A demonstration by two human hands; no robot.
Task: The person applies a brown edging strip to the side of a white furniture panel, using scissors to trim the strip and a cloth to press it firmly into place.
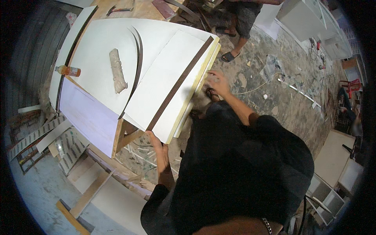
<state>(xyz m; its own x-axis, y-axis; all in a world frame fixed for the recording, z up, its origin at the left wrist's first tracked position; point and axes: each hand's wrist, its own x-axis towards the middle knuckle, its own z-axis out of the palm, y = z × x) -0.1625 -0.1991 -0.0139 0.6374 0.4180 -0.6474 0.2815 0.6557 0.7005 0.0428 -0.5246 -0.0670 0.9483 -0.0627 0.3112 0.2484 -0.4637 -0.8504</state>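
A white panel with a dark brown strip along it and a yellow edge lies on the worktable in front of me. At its near left corner my left hand holds on, its thumb by the end of the brown strip and its other fingers partly hidden below. Along the right side, my right hand reaches the yellow edge with its fingers apart and the fingertips against or very near it. Whether that hand grips anything under the edge is hidden.
On the worktable lie a wrapped roll, loose dark edging strips, a bottle of orange drink and a hammer. Another person's sandalled foot stands beyond the table. Boards lie at left; white cabinets stand far right.
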